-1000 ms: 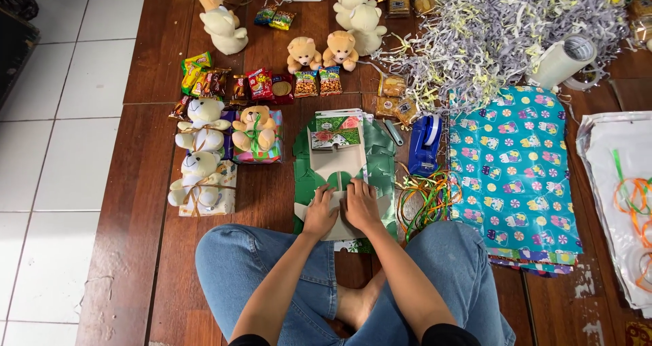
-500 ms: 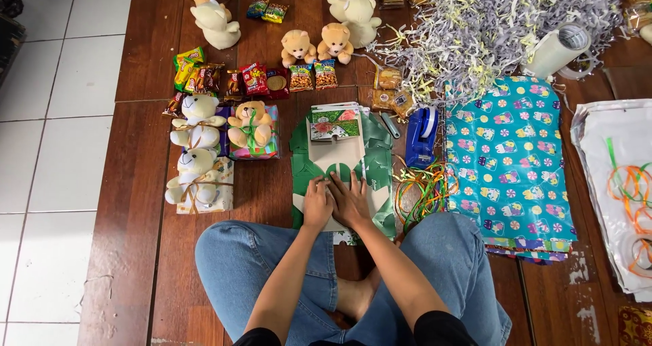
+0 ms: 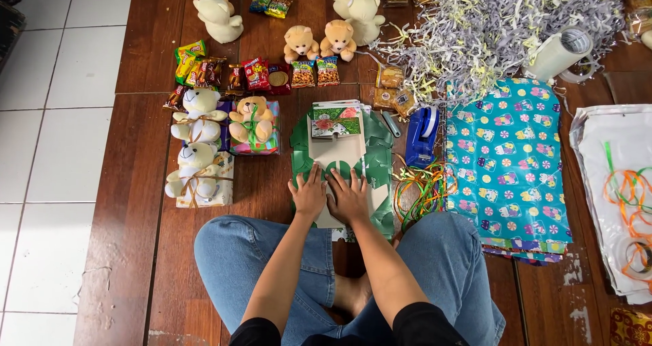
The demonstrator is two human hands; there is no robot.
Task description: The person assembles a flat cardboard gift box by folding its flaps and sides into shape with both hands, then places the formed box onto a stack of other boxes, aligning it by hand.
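The left hand (image 3: 310,195) and the right hand (image 3: 348,196) lie side by side, palms down and fingers spread flat, pressing on a sheet of green wrapping paper (image 3: 374,161) that is folded over something flat on the floor. Neither hand pinches anything; both simply bear down on the pale inner face of the paper. The parcel runs lengthwise away from the person, so its long axis points straight ahead from the hands, and the 2 hands sit at its near end, about equally close to it. At the far end a small green box with flowers (image 3: 335,123) rests on the paper; whether it is taped down is hard to tell from here.

Just right of the right hand lies a tangle of coloured ribbon (image 3: 422,190), then a blue tape dispenser (image 3: 422,135) and a stack of turquoise patterned paper (image 3: 506,159). Left of the left hand stand 3 small wrapped parcels with teddy bears tied on top (image 3: 202,146). Beyond them are snack packets (image 3: 258,74) and a heap of shredded paper (image 3: 489,27).

Everything lies on a dark wooden floor (image 3: 136,237), with white tiles (image 3: 47,149) along the left. The person sits cross-legged in jeans.
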